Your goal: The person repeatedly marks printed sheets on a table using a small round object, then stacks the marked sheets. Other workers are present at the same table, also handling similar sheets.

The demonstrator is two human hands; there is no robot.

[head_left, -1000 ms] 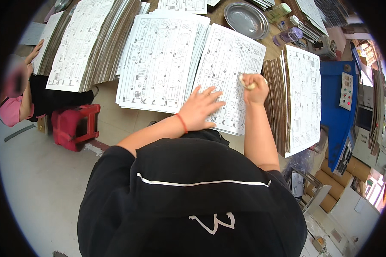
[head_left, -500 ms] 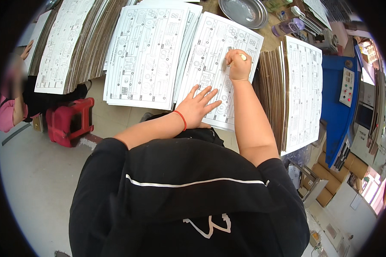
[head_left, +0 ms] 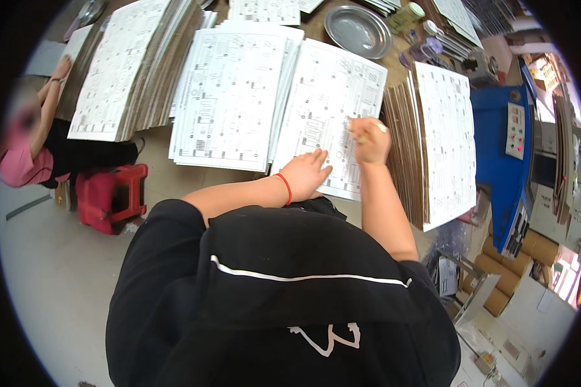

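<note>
Printed sheet (head_left: 329,97) lies centre-top of the frame on the surface, left hand (head_left: 306,174) flat on its lower edge with fingers spread, right hand (head_left: 368,138) curled into a fist on it, fingers pinching a small pale object I can't make out. Cardboard stack (head_left: 410,148) just right, metal tray (head_left: 358,31) above, red stool (head_left: 113,197) at left
</note>
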